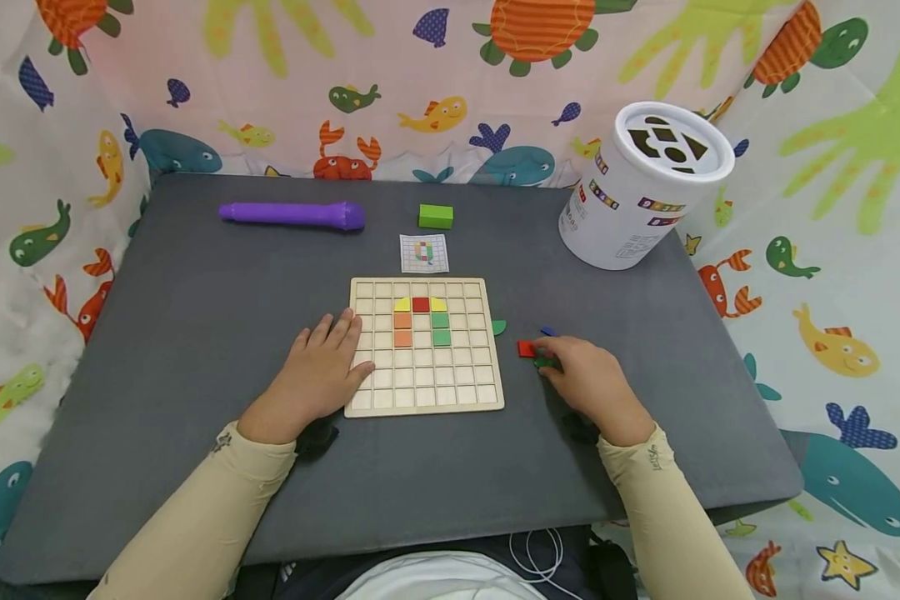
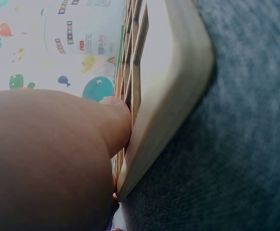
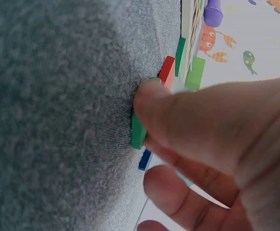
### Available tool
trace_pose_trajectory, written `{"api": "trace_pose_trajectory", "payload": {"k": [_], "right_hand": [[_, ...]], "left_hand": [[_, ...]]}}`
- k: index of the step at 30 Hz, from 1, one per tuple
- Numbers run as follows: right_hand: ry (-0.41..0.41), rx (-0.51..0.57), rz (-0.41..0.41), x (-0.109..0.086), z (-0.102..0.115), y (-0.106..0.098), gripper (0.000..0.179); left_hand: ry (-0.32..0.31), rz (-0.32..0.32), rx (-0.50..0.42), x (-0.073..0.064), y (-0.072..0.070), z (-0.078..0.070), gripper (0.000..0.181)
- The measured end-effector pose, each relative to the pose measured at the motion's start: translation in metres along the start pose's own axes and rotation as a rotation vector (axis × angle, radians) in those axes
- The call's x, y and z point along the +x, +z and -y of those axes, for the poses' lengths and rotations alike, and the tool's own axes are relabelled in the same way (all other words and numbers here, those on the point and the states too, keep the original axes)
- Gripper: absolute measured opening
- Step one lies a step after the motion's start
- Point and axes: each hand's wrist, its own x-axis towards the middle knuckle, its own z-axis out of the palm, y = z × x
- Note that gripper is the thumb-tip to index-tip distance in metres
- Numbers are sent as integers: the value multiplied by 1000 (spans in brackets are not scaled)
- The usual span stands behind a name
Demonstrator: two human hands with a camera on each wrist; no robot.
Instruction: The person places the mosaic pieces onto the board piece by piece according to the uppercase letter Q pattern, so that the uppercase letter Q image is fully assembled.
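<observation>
My left hand (image 1: pixel 322 367) lies with fingers extended over the left edge of a wooden grid board (image 1: pixel 423 400), its thumb on the squares. In the left wrist view the thumb (image 2: pixel 113 122) presses the board's rim (image 2: pixel 178 62). On the grid sit a red block (image 1: pixel 421 305), yellow pieces (image 1: pixel 438 305), orange blocks (image 1: pixel 402 328) and green blocks (image 1: pixel 441 328). Right of the board, my right hand (image 1: pixel 588 379) pinches a green block (image 3: pixel 138 130) between thumb and fingers, low at the cloth. Close by lie a red block (image 1: pixel 526 348) and a blue block (image 1: pixel 547 331).
A green piece (image 1: pixel 499 327) lies against the board's right edge. Behind the board are a small pattern card (image 1: pixel 412 265), a light green block (image 1: pixel 436 217) and a purple marker-like stick (image 1: pixel 292 214). A white tub (image 1: pixel 607 225) with a shape-cut lid stands at the back right.
</observation>
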Motion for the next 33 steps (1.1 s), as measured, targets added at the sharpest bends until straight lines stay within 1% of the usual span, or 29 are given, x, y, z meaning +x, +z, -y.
{"api": "trace_pose_trajectory", "payload": {"k": [4, 11, 19, 22, 26, 28, 30, 33], "right_hand": [[-24, 13, -19, -1, -1, 1, 42], [-12, 15, -12, 0, 0, 2, 38], [-18, 77, -99, 2, 3, -12, 35], [-12, 56, -90, 3, 2, -11, 33], [-15, 12, -12, 6, 2, -3, 35], [-26, -4, 2, 8, 4, 1, 36], [-45, -26, -10, 11, 6, 3, 34], [-70, -48, -61, 13, 10, 6, 27]], "left_hand": [[3, -8, 9, 0, -2, -3, 79], [3, 11, 14, 1, -8, -6, 79], [4, 7, 12, -1, -7, -5, 79], [4, 12, 12, 2, -6, -5, 79], [-4, 25, 13, 4, -4, -4, 80], [-5, 22, 14, 4, -2, -3, 80], [-1, 12, 12, 3, 1, -3, 80], [15, -5, 18, 3, 2, -4, 79]]}}
